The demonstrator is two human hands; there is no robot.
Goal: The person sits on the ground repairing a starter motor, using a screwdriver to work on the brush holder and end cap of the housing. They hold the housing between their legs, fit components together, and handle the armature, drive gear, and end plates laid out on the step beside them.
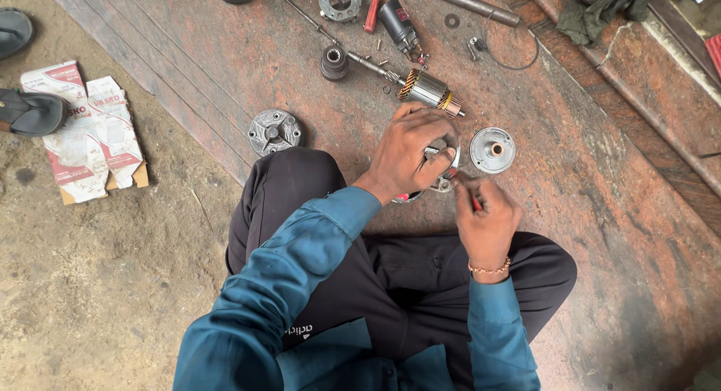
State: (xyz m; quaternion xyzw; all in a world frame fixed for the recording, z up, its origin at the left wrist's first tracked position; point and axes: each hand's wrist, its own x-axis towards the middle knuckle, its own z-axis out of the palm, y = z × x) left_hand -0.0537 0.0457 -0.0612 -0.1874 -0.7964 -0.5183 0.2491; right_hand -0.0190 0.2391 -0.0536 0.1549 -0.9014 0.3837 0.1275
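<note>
Stone floor (601, 211), reddish and worn, is carrying everything, with a person sitting cross-legged on it in dark trousers and a teal shirt. Flattened cardboard box (82, 132) is lying well off to the left on the dirt. Above the hands, a motor armature (426, 90) with copper windings is resting on its side. A round finned end cover (275, 131) is sitting left of the knee, and a smaller round bearing cap (492, 149) is lying just right of the hands. The left hand (409, 152) is curling tight around a round metal housing (444, 157), mostly hidden. The right hand (484, 220) is pinching a thin red-handled tool (472, 199) closed, its tip touching that housing.
</note>
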